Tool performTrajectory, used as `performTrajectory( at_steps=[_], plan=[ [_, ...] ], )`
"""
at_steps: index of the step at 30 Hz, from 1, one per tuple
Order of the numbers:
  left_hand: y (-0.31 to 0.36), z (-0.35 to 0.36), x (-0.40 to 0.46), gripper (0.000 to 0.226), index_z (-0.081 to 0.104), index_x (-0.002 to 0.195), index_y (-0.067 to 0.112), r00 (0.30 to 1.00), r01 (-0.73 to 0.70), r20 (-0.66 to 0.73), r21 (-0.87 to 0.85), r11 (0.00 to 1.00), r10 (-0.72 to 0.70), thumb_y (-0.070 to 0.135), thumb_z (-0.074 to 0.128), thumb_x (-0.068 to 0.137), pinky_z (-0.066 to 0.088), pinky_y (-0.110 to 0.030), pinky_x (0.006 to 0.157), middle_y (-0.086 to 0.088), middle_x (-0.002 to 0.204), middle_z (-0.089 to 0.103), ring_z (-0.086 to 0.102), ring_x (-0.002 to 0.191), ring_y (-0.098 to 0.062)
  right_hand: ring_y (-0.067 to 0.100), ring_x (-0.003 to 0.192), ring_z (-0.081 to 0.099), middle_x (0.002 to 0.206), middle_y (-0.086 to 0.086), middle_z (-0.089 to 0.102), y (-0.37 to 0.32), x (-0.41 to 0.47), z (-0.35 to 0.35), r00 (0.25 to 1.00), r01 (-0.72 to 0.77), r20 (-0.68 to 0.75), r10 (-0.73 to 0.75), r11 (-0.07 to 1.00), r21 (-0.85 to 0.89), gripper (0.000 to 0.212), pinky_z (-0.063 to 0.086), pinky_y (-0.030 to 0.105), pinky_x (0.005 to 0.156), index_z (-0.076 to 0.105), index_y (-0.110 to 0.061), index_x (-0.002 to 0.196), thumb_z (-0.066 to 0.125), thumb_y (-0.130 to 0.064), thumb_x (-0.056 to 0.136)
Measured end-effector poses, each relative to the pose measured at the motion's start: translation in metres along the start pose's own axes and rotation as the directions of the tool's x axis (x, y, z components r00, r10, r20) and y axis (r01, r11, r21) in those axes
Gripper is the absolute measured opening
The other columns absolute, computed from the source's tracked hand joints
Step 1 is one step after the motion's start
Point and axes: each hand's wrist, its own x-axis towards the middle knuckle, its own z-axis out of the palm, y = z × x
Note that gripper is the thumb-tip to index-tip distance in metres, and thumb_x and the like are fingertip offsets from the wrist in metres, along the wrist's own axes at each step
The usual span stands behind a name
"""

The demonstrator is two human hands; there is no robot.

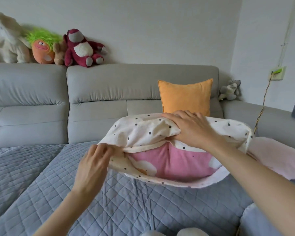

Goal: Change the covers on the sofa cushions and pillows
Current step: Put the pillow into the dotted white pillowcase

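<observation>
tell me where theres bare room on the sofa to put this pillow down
The widest bare patch is the grey quilted seat, left of the left hand and in front of the backrest. The right side is crowded: the dotted cover under the right hand, the orange cushion behind it, a pink fabric beside it.

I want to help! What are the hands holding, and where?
Both hold the dotted cover: left hand pinches its open edge, right hand grips its top.

Soft, even daylight is filling the room, casting only faint shadows beneath the fingers. Motion blur is smearing the far-left plush toys, and wide-angle distortion is bending the edges.
</observation>
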Motion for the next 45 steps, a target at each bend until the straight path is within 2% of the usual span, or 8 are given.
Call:
performTrajectory(
  at_steps=[8, 14, 19, 25, 30, 35, 39, 45],
  plan=[
    [0.015, -0.031, 0.026, 0.032, 0.050, 0.108, 0.015, 0.961, 0.157, -0.151, -0.386, 0.909, -0.231, 0.036, 0.052, 0.084, 0.038, -0.024, 0.082, -0.004, 0.110, 0.047, 0.046, 0.097, -0.017, 0.013, 0.120, 0.043, 0.135, -0.014, 0.043, -0.009, 0.000, 0.006, 0.998, 0.043, -0.043, -0.044, 0.999, -0.019, 0.062, 0.029, 0.034, 0.091, 0.024, -0.046, 0.141, 0.046, -0.059, 0.085],
    [0.001, -0.032, 0.063, 0.021, 0.063, 0.093, 0.015, 0.985, 0.093, -0.113, -0.295, 0.951, -0.132, 0.021, 0.044, 0.089, 0.050, -0.034, 0.050, -0.001, 0.087, 0.065, 0.063, 0.068, -0.026, 0.016, 0.114, 0.049, 0.129, -0.012, 0.050, -0.011, -0.017, 0.007, 0.995, 0.062, -0.075, -0.064, 0.998, -0.032, 0.069, 0.032, 0.035, 0.089, 0.033, -0.043, 0.137, 0.061, -0.057, 0.076],
    [0.008, -0.043, 0.063, 0.015, 0.058, 0.102, 0.017, 0.978, 0.152, -0.065, -0.432, 0.889, -0.199, 0.026, 0.057, 0.090, 0.052, -0.033, 0.058, 0.007, 0.091, 0.060, 0.058, 0.071, -0.017, 0.019, 0.095, 0.061, 0.109, -0.009, 0.063, -0.010, -0.036, 0.020, 0.955, 0.061, -0.289, -0.071, 0.997, -0.041, 0.062, 0.044, 0.038, 0.075, 0.048, -0.034, 0.125, 0.065, -0.052, 0.069],
    [0.054, -0.038, -0.024, 0.052, 0.047, 0.110, 0.024, 0.635, 0.706, 0.396, -0.646, 0.290, -0.663, 0.046, 0.070, 0.069, 0.056, -0.027, 0.066, 0.004, 0.100, 0.059, 0.062, 0.084, -0.011, 0.018, 0.093, 0.061, 0.105, -0.008, 0.064, -0.018, -0.056, 0.029, 0.923, -0.020, -0.386, 0.014, 1.000, -0.011, 0.052, 0.041, 0.037, 0.077, 0.057, -0.030, 0.121, 0.038, -0.058, 0.082],
    [0.088, -0.023, -0.051, 0.027, 0.060, 0.111, 0.004, 0.347, 0.832, 0.865, -0.462, -0.308, -0.363, 0.024, 0.054, 0.092, 0.057, -0.026, 0.059, -0.010, 0.089, 0.073, 0.071, 0.078, -0.019, 0.019, 0.095, 0.060, 0.106, -0.010, 0.063, -0.023, -0.051, 0.029, 0.932, -0.020, -0.361, 0.010, 1.000, -0.022, 0.049, 0.038, 0.036, 0.078, 0.052, -0.034, 0.122, 0.054, -0.055, 0.077],
    [0.086, -0.059, -0.055, 0.035, 0.061, 0.084, -0.011, 0.362, 0.795, 0.877, -0.468, -0.386, -0.317, 0.020, 0.048, 0.095, 0.054, -0.024, 0.046, -0.023, 0.066, 0.066, 0.066, 0.054, -0.028, 0.018, 0.098, 0.059, 0.108, -0.009, 0.062, -0.025, -0.064, 0.032, 0.926, -0.023, -0.378, 0.005, 0.999, -0.043, 0.053, 0.038, 0.038, 0.081, 0.051, -0.034, 0.123, 0.065, -0.049, 0.075],
    [0.094, -0.079, -0.076, 0.053, 0.067, 0.080, -0.007, 0.404, 0.833, 0.871, -0.477, -0.280, -0.280, 0.045, 0.059, 0.086, 0.055, -0.025, 0.055, -0.028, 0.073, 0.068, 0.068, 0.065, -0.030, 0.022, 0.107, 0.055, 0.117, -0.004, 0.058, -0.042, -0.092, 0.041, 0.918, -0.028, -0.396, 0.002, 0.998, -0.060, 0.057, 0.036, 0.043, 0.091, 0.050, -0.032, 0.127, 0.066, -0.039, 0.073],
    [0.112, -0.094, -0.095, 0.048, 0.069, 0.060, -0.006, 0.494, 0.817, 0.844, -0.533, -0.220, -0.209, 0.022, 0.044, 0.090, 0.055, -0.024, 0.068, -0.032, 0.068, 0.064, 0.069, 0.076, -0.030, 0.027, 0.126, 0.045, 0.133, 0.005, 0.051, -0.059, -0.144, 0.069, 0.944, -0.077, -0.326, 0.045, 0.993, -0.086, 0.068, 0.030, 0.049, 0.102, 0.042, -0.026, 0.135, 0.069, -0.034, 0.073]
  ],
)
